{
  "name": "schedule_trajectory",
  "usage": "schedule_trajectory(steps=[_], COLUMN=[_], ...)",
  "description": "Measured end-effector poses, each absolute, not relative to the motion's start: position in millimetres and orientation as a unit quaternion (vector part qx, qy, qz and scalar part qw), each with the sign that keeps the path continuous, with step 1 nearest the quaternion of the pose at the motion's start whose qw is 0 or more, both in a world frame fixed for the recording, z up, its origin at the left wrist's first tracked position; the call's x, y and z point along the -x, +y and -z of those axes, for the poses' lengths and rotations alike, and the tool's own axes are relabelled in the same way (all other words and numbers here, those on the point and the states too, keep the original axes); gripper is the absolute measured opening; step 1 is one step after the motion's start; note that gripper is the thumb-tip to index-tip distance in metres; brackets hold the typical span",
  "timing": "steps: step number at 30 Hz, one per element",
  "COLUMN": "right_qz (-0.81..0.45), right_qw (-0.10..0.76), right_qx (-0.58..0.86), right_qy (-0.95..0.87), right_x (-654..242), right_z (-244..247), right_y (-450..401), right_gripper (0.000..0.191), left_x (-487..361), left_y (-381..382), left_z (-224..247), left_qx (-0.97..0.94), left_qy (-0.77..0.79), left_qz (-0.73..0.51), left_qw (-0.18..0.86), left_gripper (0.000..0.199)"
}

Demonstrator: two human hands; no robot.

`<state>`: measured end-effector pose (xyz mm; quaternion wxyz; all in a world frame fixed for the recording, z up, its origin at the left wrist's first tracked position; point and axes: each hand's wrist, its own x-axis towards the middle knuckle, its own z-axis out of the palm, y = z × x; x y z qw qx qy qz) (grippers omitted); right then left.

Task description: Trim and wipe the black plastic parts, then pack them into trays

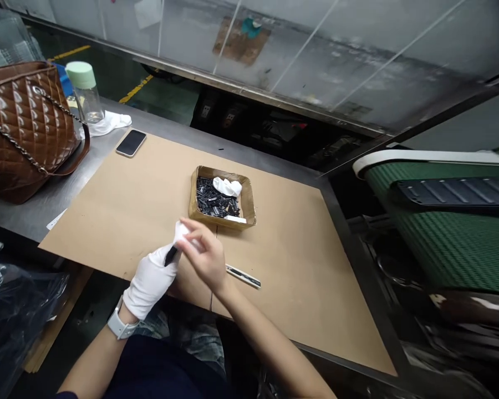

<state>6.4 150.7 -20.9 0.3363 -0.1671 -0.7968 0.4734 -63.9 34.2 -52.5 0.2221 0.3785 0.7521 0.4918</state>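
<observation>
Wiping black piece [171,256] with white cloth [183,233]

A factory workshop is shown: a steel table [29,213] is covered by a cardboard sheet [283,310], a green belt conveyor [449,249] is seen at three o'clock, yellow floor markings [137,88] at eleven o'clock, and power sockets [205,111] at twelve o'clock.

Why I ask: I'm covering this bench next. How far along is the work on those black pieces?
Hard to tell, but no separate finished pile shows. In hand: the white-gloved left hand holds one black piece, while the bare right hand presses a white cloth near it. Left: a heap of black pieces lies in the cardboard tray.
</observation>
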Motion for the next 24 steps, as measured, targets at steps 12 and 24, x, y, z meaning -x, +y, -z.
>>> schedule_trajectory(steps=[12, 24], right_qz=[-0.525, -0.136], right_qw=[0.344, 0.317], right_qx=[0.186, 0.031], right_qy=[-0.756, -0.938], right_x=[1.5, 0.7], right_z=[13.5, 17.9], right_y=[146.6, 160.1], right_gripper=[0.023, 0.036], left_x=[68.3, 83.3], left_y=[28.7, 42.4], left_z=[49.9, 57.2], left_qx=[-0.326, -0.380], left_qy=[0.788, 0.820], left_qz=[-0.466, -0.390], left_qw=[0.235, 0.175], left_gripper=[0.040, 0.025])
